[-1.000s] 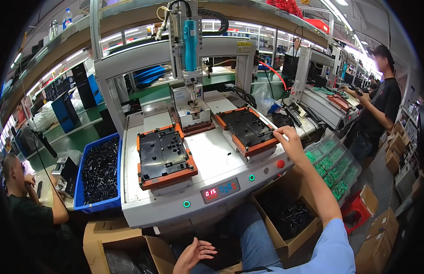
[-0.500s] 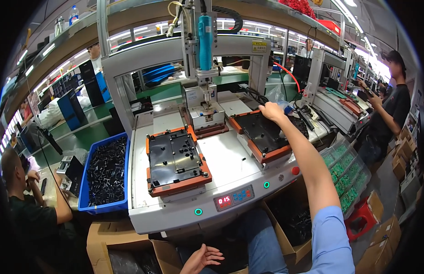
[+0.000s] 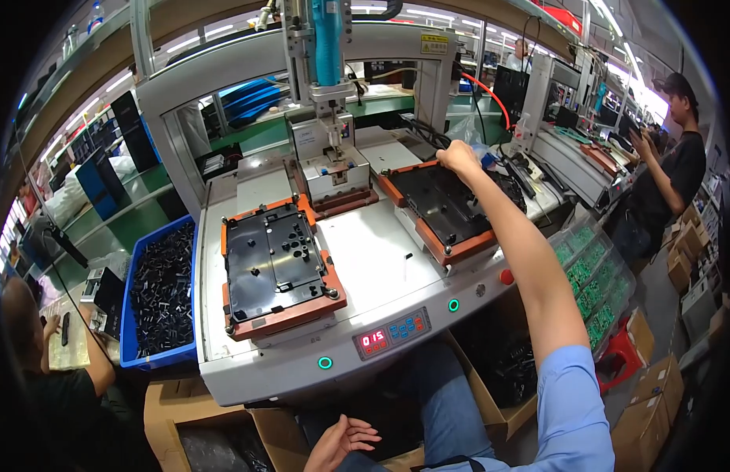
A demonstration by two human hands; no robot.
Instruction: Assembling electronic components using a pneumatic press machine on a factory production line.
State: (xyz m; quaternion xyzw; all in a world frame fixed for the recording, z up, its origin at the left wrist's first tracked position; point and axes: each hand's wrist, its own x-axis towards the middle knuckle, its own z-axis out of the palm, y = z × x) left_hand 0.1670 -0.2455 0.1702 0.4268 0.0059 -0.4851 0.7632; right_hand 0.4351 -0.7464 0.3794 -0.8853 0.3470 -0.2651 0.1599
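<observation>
The right hand (image 3: 459, 157) is at the far edge of the right black panel (image 3: 428, 193), its fingers bent and close together; whether something is pinched between them, I cannot tell. This panel lies in the right orange fixture (image 3: 469, 250), and the forearm passes over its right side. The left hand (image 3: 343, 442) is above the lap, half curled, with nothing seen in it.

Left of the right fixture is the white machine bed (image 3: 361, 259), with a small black piece (image 3: 408, 255) on it. Farther left, the left black panel (image 3: 270, 263) lies in the left orange fixture (image 3: 290, 321). Behind, between the two fixtures, a teal screwdriver unit (image 3: 327, 43) stands upright above a metal block. In front is a control panel (image 3: 392, 333) with a red display.

Outward, a blue bin (image 3: 160, 359) with black parts is on the left, clear trays (image 3: 589, 275) with green parts are on the right, and a co-worker in black (image 3: 672, 169) stands beyond them.
</observation>
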